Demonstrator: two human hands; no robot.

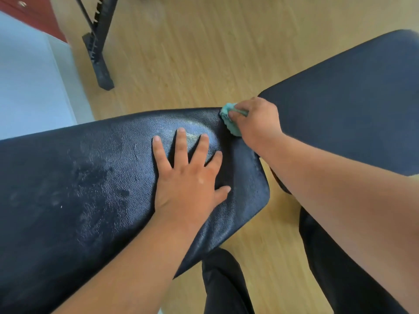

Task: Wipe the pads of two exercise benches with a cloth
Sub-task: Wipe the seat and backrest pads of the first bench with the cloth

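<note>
A black leather-like bench pad (90,177) fills the left and middle of the head view, with damp streaks and dull patches on its surface. My left hand (188,177) lies flat on it with fingers spread, near its right end. My right hand (256,121) grips a bunched teal cloth (229,120) against the pad's far right corner. A second black pad (351,98) lies to the right, across a narrow gap from the first.
Light wooden flooring (192,53) surrounds the benches. A black metal frame leg (99,53) of other equipment stands at the upper left. A pale wall and skirting (34,75) run along the left. My dark trouser legs (226,286) stand below the pad.
</note>
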